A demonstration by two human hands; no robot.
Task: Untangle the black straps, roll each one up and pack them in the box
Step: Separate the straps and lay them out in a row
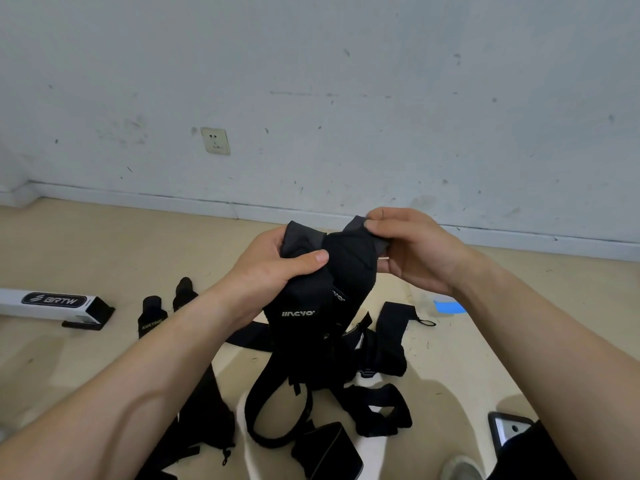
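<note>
A person holds a wide black fabric strap (346, 268) with a white printed logo in both hands above a beige floor (104, 244). The left hand (277, 268) grips the bunched strap, thumb laid across its front, while the right hand (412, 251) pinches its grey-lined end between thumb and fingers. The strap's lower part hangs into a tangled heap of black straps (381, 403) on the floor below. At left, a long white cardboard box (52, 303) lies on the floor, two rolled black straps (150, 315) standing near its end. A strip of blue tape (450, 307) lies at right
</note>
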